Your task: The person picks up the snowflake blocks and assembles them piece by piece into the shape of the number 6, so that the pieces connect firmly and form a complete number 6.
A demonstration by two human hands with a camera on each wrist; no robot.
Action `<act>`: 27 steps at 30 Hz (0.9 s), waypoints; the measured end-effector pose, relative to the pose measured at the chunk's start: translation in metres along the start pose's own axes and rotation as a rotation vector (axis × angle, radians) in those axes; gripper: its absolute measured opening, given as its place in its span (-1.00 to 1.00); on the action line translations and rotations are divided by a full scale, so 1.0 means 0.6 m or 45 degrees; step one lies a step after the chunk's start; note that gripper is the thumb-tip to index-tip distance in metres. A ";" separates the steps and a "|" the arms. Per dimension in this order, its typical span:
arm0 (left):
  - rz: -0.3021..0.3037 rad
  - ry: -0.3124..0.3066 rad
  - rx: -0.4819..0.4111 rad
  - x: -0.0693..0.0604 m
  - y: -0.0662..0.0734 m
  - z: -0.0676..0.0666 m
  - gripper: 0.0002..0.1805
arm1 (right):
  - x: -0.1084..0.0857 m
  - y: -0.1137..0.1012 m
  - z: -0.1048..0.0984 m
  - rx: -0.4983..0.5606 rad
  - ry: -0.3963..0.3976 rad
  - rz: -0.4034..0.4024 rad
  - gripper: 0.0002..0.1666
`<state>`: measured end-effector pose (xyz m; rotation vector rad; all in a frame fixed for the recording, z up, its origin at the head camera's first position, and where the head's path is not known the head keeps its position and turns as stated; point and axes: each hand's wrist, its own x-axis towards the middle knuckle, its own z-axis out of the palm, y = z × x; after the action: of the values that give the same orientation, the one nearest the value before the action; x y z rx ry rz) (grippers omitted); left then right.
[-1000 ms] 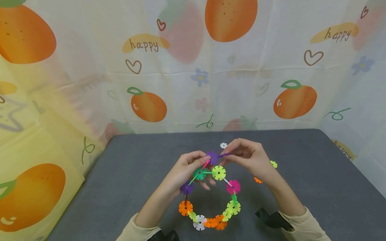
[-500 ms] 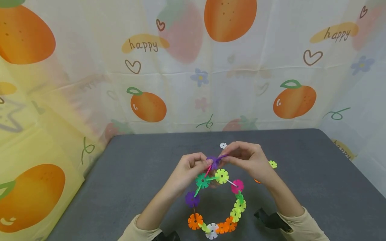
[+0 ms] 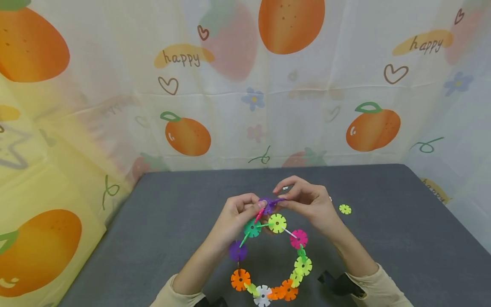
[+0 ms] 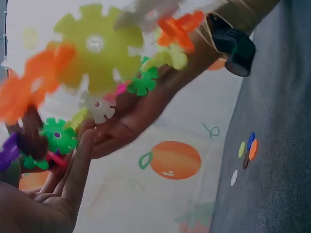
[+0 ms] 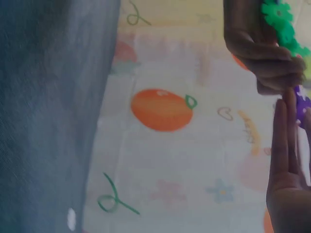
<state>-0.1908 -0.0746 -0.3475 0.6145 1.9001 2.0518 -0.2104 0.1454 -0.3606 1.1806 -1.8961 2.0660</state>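
Observation:
A ring of colourful flower-shaped plastic discs, slotted together, hangs from my left hand (image 3: 239, 213) above the table. That hand pinches a purple disc (image 3: 268, 207), which joins the ring through a pink disc (image 3: 259, 216) seen edge-on. My right hand (image 3: 307, 202) pinches a second purple piece, seen edge-on and touching the first; its slot is too small to make out. Green (image 3: 252, 229) and yellow-green discs (image 3: 277, 223) sit just below the hands. An orange disc (image 3: 240, 279) and a white disc (image 3: 262, 296) hang lower. In the left wrist view a yellow disc (image 4: 97, 46) looms close.
Loose discs lie on the dark grey table (image 3: 184, 221): a yellow-green one (image 3: 345, 209) right of my right hand, and a white one (image 3: 285, 188) partly hidden behind it. The left wrist view shows several together, including an orange disc (image 4: 253, 149). A printed cloth (image 3: 230, 106) hangs behind.
The ring has swung down and right, then back a little left. My right hand's upper fingers have lifted and spread, while thumb and finger still pinch the purple piece.

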 end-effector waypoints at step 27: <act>-0.062 0.137 -0.025 0.007 -0.002 0.000 -0.71 | 0.003 -0.013 -0.011 -0.163 -0.030 0.015 -0.70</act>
<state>-0.1947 -0.0724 -0.3483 0.4572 1.9305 2.1100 -0.2102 0.1522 -0.3527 1.1721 -2.0169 1.9113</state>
